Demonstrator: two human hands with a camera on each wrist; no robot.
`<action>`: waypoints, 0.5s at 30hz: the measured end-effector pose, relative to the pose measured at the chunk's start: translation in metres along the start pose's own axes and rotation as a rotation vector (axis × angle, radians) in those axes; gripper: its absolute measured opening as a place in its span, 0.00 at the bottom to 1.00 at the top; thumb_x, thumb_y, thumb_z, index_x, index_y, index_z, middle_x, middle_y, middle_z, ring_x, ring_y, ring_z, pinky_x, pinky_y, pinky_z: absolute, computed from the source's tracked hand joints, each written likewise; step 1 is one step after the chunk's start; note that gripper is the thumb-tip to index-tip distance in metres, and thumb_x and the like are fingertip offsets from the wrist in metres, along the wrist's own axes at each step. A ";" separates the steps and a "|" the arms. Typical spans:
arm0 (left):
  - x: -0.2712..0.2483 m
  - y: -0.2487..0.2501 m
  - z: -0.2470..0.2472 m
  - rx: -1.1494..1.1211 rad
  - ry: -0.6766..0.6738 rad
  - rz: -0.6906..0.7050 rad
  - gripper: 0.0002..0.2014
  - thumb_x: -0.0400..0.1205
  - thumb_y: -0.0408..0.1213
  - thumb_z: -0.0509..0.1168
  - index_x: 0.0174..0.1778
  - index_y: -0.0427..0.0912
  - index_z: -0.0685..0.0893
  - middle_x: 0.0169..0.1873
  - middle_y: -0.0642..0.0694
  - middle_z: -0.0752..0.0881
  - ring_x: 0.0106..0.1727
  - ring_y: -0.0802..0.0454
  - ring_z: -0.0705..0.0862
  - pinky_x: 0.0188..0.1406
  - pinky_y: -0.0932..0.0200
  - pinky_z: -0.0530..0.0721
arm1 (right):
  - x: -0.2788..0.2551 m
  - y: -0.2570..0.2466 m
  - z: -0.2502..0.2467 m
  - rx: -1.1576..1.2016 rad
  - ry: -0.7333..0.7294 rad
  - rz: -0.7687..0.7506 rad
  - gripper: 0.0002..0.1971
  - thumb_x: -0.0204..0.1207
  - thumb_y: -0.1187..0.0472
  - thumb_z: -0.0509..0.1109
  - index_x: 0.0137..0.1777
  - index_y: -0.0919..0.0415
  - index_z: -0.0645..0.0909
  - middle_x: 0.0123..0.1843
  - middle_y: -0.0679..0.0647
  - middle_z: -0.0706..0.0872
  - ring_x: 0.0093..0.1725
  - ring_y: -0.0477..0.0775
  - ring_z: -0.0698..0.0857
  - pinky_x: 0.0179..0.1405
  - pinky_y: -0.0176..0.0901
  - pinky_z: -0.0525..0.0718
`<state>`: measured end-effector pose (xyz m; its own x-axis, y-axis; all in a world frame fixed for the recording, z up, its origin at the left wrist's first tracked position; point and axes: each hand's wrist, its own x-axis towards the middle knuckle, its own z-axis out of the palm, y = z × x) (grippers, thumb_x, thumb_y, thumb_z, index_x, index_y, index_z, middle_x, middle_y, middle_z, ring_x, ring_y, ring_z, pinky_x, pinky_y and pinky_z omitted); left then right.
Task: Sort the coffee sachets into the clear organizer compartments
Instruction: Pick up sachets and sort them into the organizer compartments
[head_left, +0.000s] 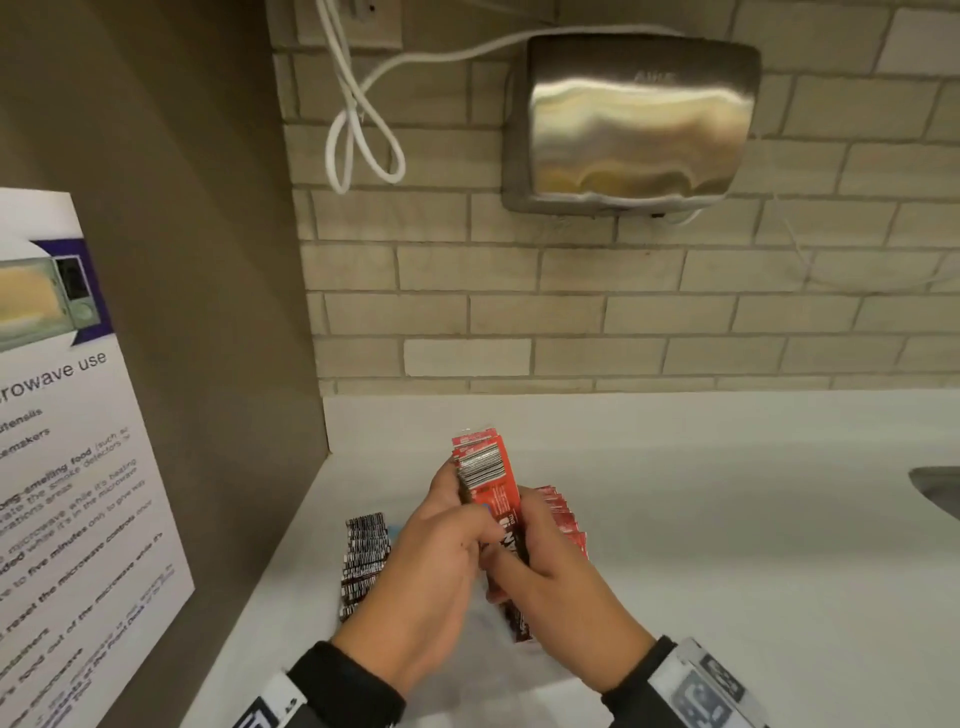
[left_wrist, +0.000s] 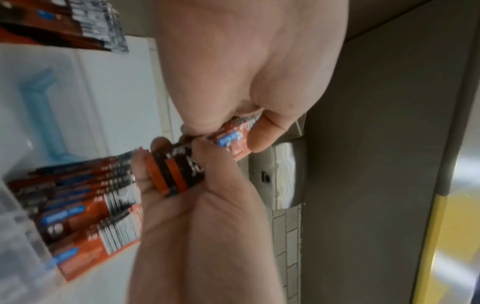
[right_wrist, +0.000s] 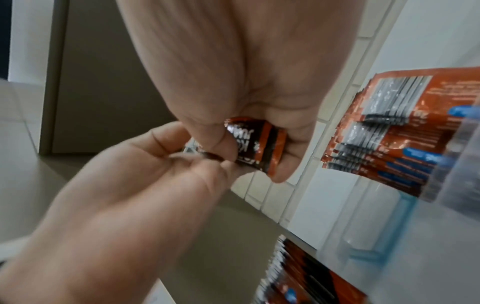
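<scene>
A bundle of red coffee sachets (head_left: 488, 488) stands upright above the white counter, barcodes facing me. My left hand (head_left: 467, 525) grips it from the left and my right hand (head_left: 524, 535) from the right. In the left wrist view the left thumb pinches a sachet (left_wrist: 231, 139). The right wrist view shows the right fingers curled round the bundle's dark end (right_wrist: 257, 144). Beneath the hands lies the clear organizer (left_wrist: 44, 115), with a blue part inside. A row of dark sachets (head_left: 363, 561) fills its left side and a row of red sachets (head_left: 566, 519) its right.
A steel hand dryer (head_left: 634, 124) and a looped white cable (head_left: 358, 119) hang on the brick-tiled wall. On the brown panel at left is a microwave-use notice (head_left: 67, 467). A sink edge (head_left: 940, 488) shows at far right of the white counter (head_left: 727, 519).
</scene>
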<state>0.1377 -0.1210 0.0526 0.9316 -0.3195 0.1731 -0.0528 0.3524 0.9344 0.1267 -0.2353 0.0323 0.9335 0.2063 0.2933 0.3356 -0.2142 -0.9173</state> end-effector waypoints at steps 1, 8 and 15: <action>-0.001 0.000 -0.002 0.034 -0.007 0.020 0.31 0.62 0.30 0.59 0.64 0.47 0.79 0.47 0.42 0.86 0.45 0.49 0.83 0.36 0.59 0.79 | -0.002 -0.005 -0.002 0.055 -0.005 0.028 0.14 0.79 0.68 0.62 0.60 0.51 0.72 0.47 0.55 0.80 0.39 0.42 0.80 0.40 0.35 0.82; -0.009 0.012 -0.008 -0.078 -0.062 0.152 0.34 0.68 0.36 0.73 0.66 0.70 0.75 0.56 0.40 0.88 0.59 0.42 0.87 0.52 0.52 0.86 | -0.009 -0.024 -0.011 0.905 -0.409 0.322 0.26 0.70 0.73 0.63 0.69 0.60 0.65 0.46 0.66 0.83 0.37 0.60 0.86 0.27 0.44 0.84; -0.019 0.013 -0.006 0.120 -0.011 0.167 0.19 0.75 0.41 0.73 0.56 0.65 0.76 0.47 0.49 0.85 0.48 0.44 0.84 0.55 0.41 0.80 | -0.014 -0.029 -0.012 0.986 -0.435 0.339 0.24 0.71 0.68 0.64 0.69 0.57 0.76 0.50 0.68 0.83 0.37 0.63 0.86 0.29 0.44 0.86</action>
<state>0.1217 -0.1053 0.0594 0.9025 -0.2751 0.3315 -0.2495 0.2937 0.9228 0.1057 -0.2431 0.0581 0.7697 0.6367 0.0471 -0.3525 0.4853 -0.8001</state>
